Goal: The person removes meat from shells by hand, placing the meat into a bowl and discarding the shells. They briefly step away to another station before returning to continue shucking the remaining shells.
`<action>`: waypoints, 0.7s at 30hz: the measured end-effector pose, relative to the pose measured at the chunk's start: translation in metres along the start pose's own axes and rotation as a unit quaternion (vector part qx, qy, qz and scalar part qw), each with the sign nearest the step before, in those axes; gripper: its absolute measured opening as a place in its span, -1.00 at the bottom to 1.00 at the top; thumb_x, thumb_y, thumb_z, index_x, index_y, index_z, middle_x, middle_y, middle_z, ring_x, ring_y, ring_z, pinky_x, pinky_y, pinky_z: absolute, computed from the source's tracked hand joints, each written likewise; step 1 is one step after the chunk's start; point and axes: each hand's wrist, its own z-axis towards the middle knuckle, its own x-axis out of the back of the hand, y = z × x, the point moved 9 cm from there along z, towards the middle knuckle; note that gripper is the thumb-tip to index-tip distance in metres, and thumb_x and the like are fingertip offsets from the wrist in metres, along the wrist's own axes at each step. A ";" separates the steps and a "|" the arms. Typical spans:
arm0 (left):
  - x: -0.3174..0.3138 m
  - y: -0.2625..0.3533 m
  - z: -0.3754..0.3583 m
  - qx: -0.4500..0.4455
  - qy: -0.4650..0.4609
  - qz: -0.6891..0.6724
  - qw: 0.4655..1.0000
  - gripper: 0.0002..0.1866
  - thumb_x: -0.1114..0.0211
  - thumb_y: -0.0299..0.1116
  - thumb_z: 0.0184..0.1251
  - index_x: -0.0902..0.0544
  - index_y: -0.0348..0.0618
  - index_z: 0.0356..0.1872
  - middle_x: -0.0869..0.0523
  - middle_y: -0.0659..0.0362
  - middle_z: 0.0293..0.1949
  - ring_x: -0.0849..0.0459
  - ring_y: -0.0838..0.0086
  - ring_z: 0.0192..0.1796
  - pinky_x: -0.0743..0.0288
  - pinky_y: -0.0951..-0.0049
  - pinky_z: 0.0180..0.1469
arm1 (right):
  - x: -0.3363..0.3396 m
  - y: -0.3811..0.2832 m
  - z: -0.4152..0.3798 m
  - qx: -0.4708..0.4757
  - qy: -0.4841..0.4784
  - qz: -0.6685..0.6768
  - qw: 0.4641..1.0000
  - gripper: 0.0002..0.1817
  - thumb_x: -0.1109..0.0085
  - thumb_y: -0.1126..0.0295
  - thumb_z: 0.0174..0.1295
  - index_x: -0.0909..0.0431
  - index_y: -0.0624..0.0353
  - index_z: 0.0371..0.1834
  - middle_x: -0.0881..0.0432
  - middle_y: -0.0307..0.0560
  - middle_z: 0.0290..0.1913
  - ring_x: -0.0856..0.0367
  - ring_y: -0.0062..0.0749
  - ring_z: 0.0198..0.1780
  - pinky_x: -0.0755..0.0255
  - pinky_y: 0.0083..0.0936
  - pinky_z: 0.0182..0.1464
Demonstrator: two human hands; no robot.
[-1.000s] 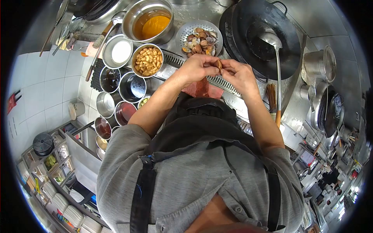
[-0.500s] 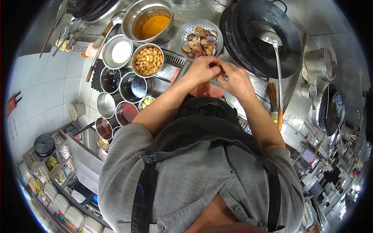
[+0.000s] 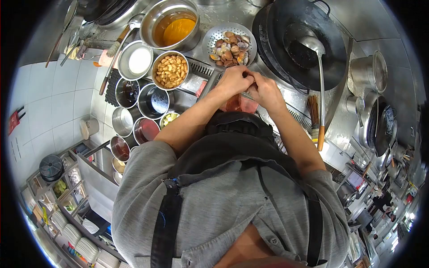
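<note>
Our fingers (image 3: 248, 79) meet, both sets pinched on something small, likely a clam, though we cannot make it out; the left hand (image 3: 233, 79) and right hand (image 3: 267, 90) touch just below the perforated dish of clams (image 3: 229, 43); that dish lies straight ahead, the left hand nearer; the black wok (image 3: 308, 40) with its ladle (image 3: 313, 47) sits to the right, the bowl of peanuts (image 3: 170, 70) left on the desk (image 3: 286, 100).

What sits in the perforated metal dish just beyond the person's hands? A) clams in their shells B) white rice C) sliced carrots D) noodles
A: the perforated dish holds brown and grey clams in their shells, just beyond the left hand and right hand.
</note>
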 end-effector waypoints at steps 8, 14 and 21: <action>-0.007 -0.001 -0.006 0.007 -0.062 -0.129 0.990 -0.71 -0.22 -0.42 0.12 -0.63 -0.37 -0.14 -0.73 0.05 -0.34 -0.69 0.49 -0.29 -0.56 0.47 -0.22 | 0.016 -0.003 0.006 -0.012 -0.006 0.043 0.999 -0.68 -0.20 0.48 0.05 -0.51 0.28 -0.08 -0.64 0.23 -0.33 -0.62 0.19 -0.30 -0.50 -0.04 -0.25; -0.016 -0.019 -0.008 0.049 -0.016 -0.225 0.973 -0.73 -0.24 -0.37 0.10 -0.65 -0.37 -0.24 -0.73 -0.06 -0.36 -0.74 0.33 -0.37 -0.61 0.39 -0.25 | 0.003 -0.006 0.002 0.040 -0.011 -0.025 0.999 -0.76 -0.19 0.47 0.07 -0.45 0.31 -0.21 -0.63 0.21 -0.35 -0.63 0.16 -0.33 -0.51 -0.07 -0.30; -0.006 -0.024 -0.007 0.059 0.063 -0.059 0.995 -0.73 -0.20 -0.34 0.05 -0.67 -0.30 -0.28 -0.72 -0.11 -0.28 -0.70 0.13 -0.16 -0.53 0.27 -0.07 | -0.015 0.003 -0.005 0.024 0.005 -0.065 0.998 -0.77 -0.23 0.43 0.10 -0.42 0.27 -0.24 -0.61 0.22 -0.44 -0.63 0.16 -0.37 -0.50 -0.04 -0.37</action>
